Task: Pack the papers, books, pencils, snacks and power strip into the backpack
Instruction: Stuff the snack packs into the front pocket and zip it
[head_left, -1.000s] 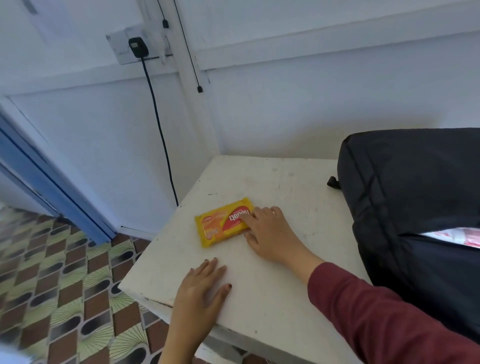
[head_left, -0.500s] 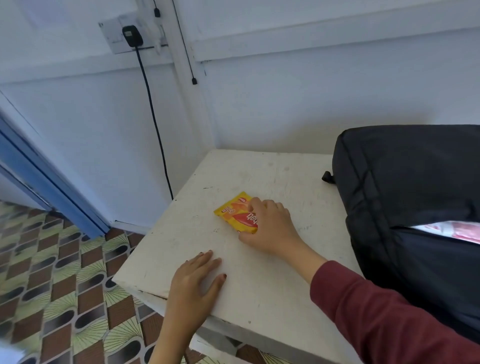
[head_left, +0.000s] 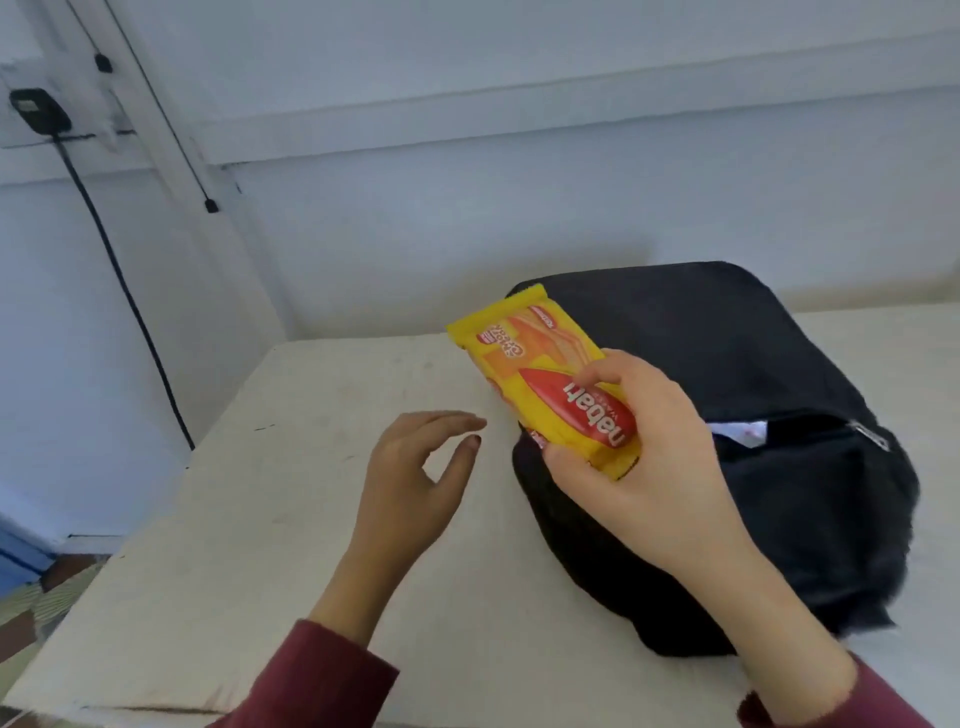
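One item in play: the yellow-and-red foil wafer snack packet (head_left: 550, 384), gripped at its near end by the right hand (head_left: 660, 467), fingers curled round it. The packet is in the air, tilted, far end pointing away, over the left edge of the black fabric backpack (head_left: 701, 332), which lies on the worn white table (head_left: 311, 467). The left hand (head_left: 415, 478) holds nothing; its fingers are loosely curled as it hovers over the table just left of the bag.

Step, as I read it: get the packet into the bag. The zip opening (head_left: 810, 423) is a narrow slit on the bag's right half, with white paper with pink print (head_left: 740, 431) showing inside.

Notes:
- The slit looks tight for one-handed entry. Use the free left hand to lift the upper lip of fabric first.
- Feed the packet narrow end first, flat, along the paper and not into its edge, so the sheets don't crumple.
- Light grip: wafers likely crush, foil likely slips.
- Push it well past the zip teeth so nothing snags on closing.

Cannot tell how far the zip runs.
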